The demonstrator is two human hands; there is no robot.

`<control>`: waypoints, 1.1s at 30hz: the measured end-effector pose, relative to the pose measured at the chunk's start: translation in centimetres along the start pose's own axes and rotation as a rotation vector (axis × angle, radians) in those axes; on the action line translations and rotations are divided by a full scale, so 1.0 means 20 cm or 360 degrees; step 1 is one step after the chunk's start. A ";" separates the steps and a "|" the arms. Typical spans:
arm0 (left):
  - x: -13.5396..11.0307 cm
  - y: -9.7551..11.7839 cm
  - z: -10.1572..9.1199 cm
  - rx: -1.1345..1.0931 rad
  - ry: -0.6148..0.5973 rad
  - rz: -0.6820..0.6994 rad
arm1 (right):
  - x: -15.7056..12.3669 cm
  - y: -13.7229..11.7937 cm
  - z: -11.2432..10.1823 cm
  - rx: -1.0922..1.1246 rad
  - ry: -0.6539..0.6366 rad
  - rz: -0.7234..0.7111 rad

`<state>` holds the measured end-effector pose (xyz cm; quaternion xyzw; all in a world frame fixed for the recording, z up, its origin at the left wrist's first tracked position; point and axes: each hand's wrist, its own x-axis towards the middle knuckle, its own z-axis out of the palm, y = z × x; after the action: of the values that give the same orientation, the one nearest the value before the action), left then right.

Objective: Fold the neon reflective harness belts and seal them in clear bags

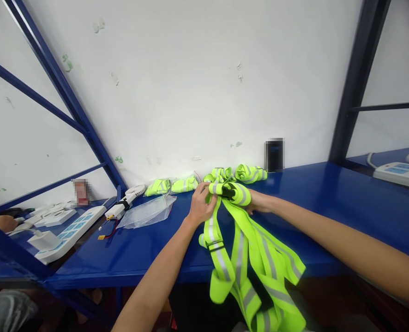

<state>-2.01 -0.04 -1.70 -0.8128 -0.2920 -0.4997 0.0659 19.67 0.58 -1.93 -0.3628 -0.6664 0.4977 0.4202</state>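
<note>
Both hands are on one neon vest point(239, 258), whose straps hang over the front edge of the worktop point(311, 184), the lowest ends cut off. The left hand point(202, 205) pinches the vest by thumb and fingers; the right hand point(258, 202) has its fingers hidden behind the vest, so its grip cannot be told. Four rolls point(251, 173) line the back edge, the left two perhaps bagged. Left of centre lie one fan point(130, 196) and clear plastic point(147, 212), its bag count unclear; one box point(274, 157) at the back edge is blurred.
</note>
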 end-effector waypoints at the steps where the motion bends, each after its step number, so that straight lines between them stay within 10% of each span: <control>1: 0.00 0.00 0.00 -0.0043 0.0046 -0.0092 | 0.01 0.00 -0.01 -0.0170 0.0061 0.0001; 6: 0.01 -0.02 0.04 -0.0495 0.0244 -0.0627 | 0.01 -0.03 -0.07 -0.0928 0.0553 -0.0576; 12: 0.01 -0.07 0.05 -0.0740 0.0331 -0.0792 | -0.05 -0.09 -0.05 -0.1187 0.0375 -0.1059; 19: -0.01 -0.03 0.06 -0.0413 0.0081 -0.0681 | -0.02 -0.06 -0.04 -0.1443 0.0167 -0.0926; 24: 0.00 -0.07 0.07 -0.0402 0.0307 -0.0858 | -0.03 -0.11 -0.06 -0.1661 0.0395 -0.0633; 33: 0.01 -0.08 0.05 -0.0266 0.0534 -0.0944 | -0.07 -0.18 -0.03 -0.1494 0.0229 -0.0578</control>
<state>-2.05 1.81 -2.37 -0.6017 -0.4586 -0.6460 -0.1019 20.50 -1.28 1.39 -0.4242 -0.8399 0.0371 0.3366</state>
